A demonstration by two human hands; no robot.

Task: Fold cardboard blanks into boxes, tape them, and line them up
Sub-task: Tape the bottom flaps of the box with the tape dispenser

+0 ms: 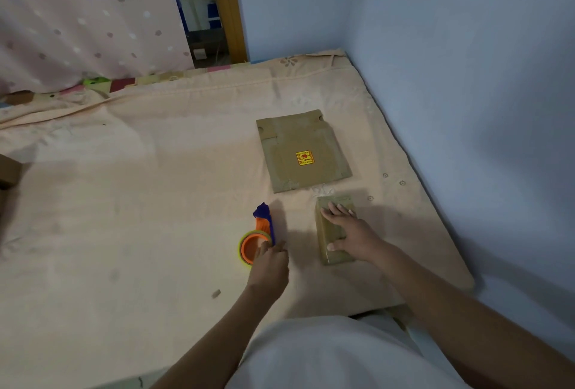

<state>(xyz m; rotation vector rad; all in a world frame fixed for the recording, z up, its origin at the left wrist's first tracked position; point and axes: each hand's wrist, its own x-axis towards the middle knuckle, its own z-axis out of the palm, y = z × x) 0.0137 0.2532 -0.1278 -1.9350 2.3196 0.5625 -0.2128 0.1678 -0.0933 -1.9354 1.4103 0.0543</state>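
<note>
The right hand [350, 234] is pressing flat, fingers straight, on the box [334, 230] just below the flat cardboard [303, 150], while the left hand [269, 267] is curling loosely against the tape dispenser [256, 241] left of it.

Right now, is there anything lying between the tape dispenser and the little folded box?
No. In the head view, only bare peach bedsheet separates the tape dispenser, at the left hand, from the folded box under the right hand.
</note>
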